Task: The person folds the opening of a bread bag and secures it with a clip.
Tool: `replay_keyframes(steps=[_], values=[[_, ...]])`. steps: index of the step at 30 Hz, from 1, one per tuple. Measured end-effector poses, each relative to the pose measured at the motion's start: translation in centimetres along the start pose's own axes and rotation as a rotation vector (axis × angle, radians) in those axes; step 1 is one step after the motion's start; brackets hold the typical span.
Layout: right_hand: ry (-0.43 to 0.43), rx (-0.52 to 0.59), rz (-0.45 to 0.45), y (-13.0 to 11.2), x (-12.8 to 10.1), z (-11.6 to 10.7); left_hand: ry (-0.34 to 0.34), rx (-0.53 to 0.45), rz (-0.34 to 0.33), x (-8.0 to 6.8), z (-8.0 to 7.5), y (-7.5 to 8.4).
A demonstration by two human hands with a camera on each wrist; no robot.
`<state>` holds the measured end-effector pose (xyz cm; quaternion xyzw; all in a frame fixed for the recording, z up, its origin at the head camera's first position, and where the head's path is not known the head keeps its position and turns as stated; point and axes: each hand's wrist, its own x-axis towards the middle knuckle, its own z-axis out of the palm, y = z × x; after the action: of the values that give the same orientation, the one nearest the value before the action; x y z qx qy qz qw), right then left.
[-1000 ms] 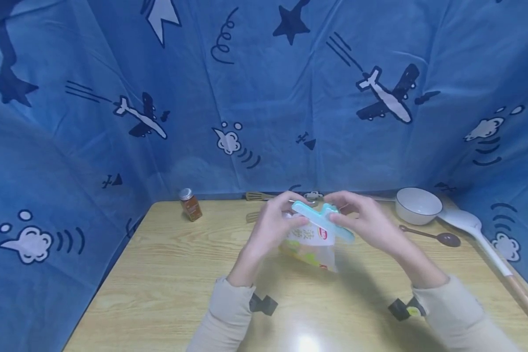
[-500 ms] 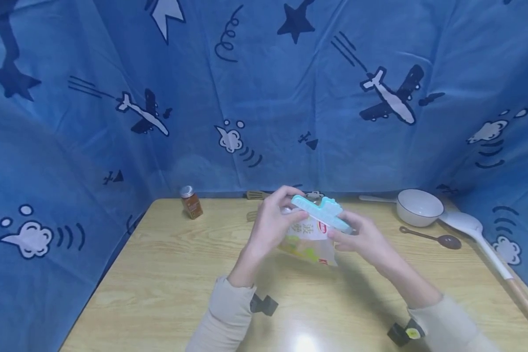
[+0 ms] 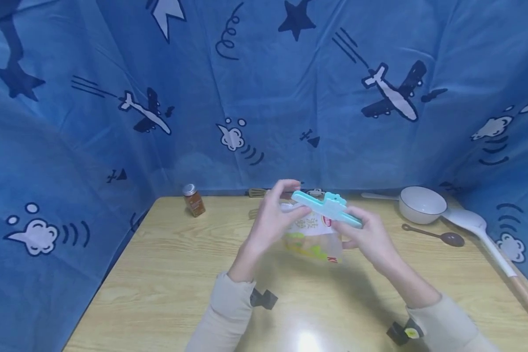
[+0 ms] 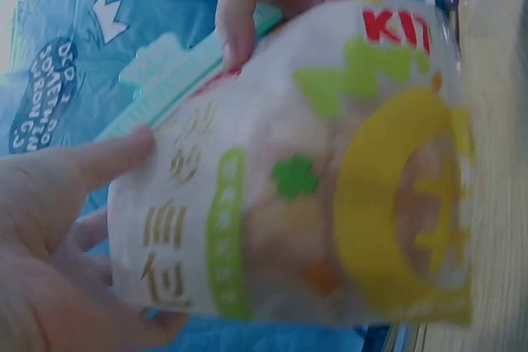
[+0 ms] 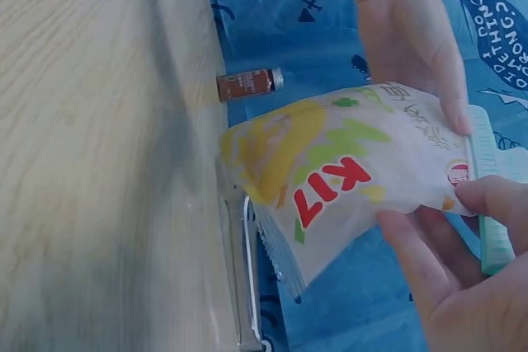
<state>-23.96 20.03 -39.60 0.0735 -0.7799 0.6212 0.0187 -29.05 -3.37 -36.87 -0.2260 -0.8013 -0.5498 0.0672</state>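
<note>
Both hands, left hand [image 3: 270, 222] and right hand [image 3: 369, 239], pinch the clipped snack bag [image 3: 312, 237] at frame centre; the right wrist view alone shows its red lettering; bare worktop [image 3: 167, 274] lies lower left.

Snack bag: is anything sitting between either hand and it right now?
No. Both hands are already on the snack bag: the left hand grips its top corner, and the right hand pinches the other side by the teal clip.

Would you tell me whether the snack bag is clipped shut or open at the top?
Clipped shut: the teal clip spans the snack bag top.
</note>
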Motion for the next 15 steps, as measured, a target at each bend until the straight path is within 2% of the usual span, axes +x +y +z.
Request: replay_keyframes(steps=[6, 10, 12, 15], values=[[-0.006, -0.024, 0.009, -0.3, 0.2, -0.3, -0.087, -0.102, -0.138, 0.3, -1.2, -0.8], [-0.016, -0.019, 0.036, -0.2, 0.4, -0.6, -0.114, -0.162, -0.239, 0.1, -1.8, -1.8], [-0.025, -0.001, 0.061, -0.2, 0.5, -0.9, -0.134, -0.157, -0.298, -0.1, -1.9, -2.4], [-0.029, 0.044, 0.095, -0.1, 0.8, -1.3, -0.249, -0.189, -0.334, -0.4, -1.8, -3.4]])
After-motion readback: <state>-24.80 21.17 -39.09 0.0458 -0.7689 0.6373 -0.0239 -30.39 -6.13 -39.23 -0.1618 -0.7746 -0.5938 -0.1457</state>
